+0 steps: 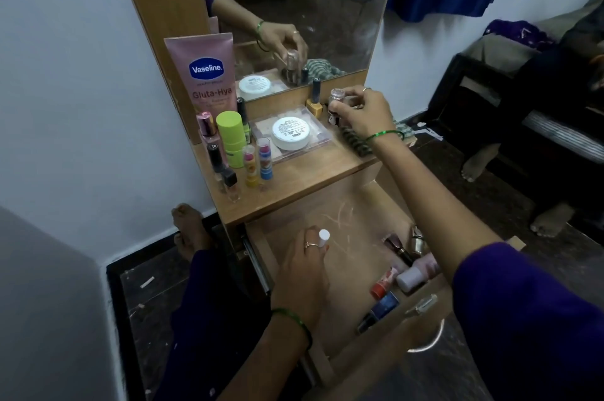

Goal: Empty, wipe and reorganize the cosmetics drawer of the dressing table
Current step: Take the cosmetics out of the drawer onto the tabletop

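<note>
The wooden drawer (346, 220) is pulled out below the dressing table top (304, 178). My left hand (305, 273) is inside the drawer, closed on a small white-capped tube (324, 236). My right hand (362, 114) is above the back right of the table top, holding a small clear bottle (335, 103) upright beside a yellow nail polish (315, 99). Several cosmetics lie in the drawer's right corner: a pink bottle (416, 273), a red tube (382, 284), a blue bottle (380, 309) and a glass vial (421, 304).
On the table top stand a pink Vaseline tube (206, 73), a green stick (230, 134), two lip balms (258, 165), small dark bottles (222, 168) and a white jar (291, 132) on a clear box. A striped cloth (356, 142) lies under my right wrist. The mirror (294, 8) backs the table.
</note>
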